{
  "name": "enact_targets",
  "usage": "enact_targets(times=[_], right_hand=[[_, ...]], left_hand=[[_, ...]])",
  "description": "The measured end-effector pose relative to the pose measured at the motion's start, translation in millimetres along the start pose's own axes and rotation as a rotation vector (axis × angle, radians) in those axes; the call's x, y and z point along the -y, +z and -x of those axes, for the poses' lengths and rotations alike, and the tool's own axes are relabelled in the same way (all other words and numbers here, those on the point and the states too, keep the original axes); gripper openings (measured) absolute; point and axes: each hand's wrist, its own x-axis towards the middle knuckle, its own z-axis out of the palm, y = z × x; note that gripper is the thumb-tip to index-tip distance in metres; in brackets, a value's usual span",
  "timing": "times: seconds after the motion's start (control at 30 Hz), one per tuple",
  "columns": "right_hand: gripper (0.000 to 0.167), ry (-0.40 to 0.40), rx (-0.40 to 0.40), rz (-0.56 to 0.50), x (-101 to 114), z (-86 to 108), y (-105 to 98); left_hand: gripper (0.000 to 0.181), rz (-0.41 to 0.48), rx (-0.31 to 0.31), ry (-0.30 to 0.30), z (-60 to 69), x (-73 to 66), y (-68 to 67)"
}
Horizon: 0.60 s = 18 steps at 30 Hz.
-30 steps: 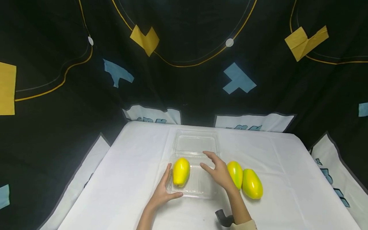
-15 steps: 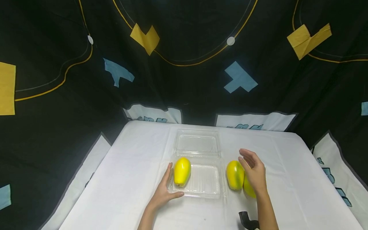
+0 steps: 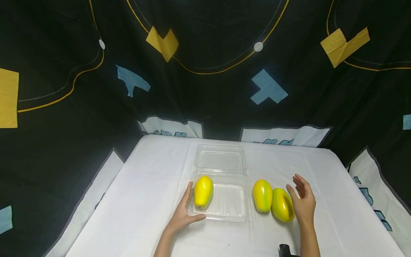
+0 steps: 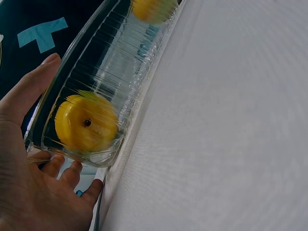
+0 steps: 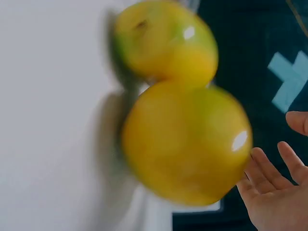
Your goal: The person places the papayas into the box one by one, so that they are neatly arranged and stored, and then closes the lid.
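Observation:
A clear plastic clamshell container [image 3: 229, 201] lies on the white table with its lid [image 3: 221, 159] laid back. One yellow papaya [image 3: 203, 192] sits in the left part of its base. My left hand [image 3: 180, 217] rests at the container's near left corner, fingers extended along the left wall and thumb along the front rim [image 4: 36, 122]. To the right of the container lie two more yellow-green papayas, a nearer-in one [image 3: 262, 195] and an outer one [image 3: 282, 205], side by side. Just right of the outer papaya, my right hand [image 3: 304, 205] hovers with loosely bent fingers, holding nothing.
A white cloth [image 3: 128, 207] covers the table. Behind it hangs a black curtain [image 3: 205, 103] with yellow and blue patches. A black device [image 3: 285, 250] sits at my right wrist.
My right hand has swung from above the container, over the two loose papayas, to the right side of the outer one. The left hand and the papaya in the container stay in place.

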Motion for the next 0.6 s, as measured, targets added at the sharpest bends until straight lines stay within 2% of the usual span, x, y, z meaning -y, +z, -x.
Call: enact_targets(times=[0.13, 0.27, 0.33, 0.43, 0.6], right_hand=[[0.053, 0.061, -0.003, -0.017, -15.1, 5.9, -4.9], [0.058, 0.195, 0.058, -0.069, -3.2, 12.2, -10.8], [0.060, 0.252, 0.097, -0.102, 8.0, 14.2, -14.1], [0.060, 0.304, 0.149, -0.209, 20.5, 15.7, -18.9], [0.057, 0.333, 0.215, -0.418, 19.6, 17.7, -25.8]], left_hand=[[0.116, -0.013, -0.012, 0.007, -2.4, 18.0, 2.1], [0.117, -0.023, -0.018, 0.001, -4.0, 30.9, 3.1], [0.117, -0.015, -0.018, 0.007, -4.1, 32.6, 3.0], [0.117, -0.007, -0.019, 0.010, -4.0, 33.1, 2.8], [0.116, -0.017, -0.021, 0.011, -2.9, 28.3, 2.9]])
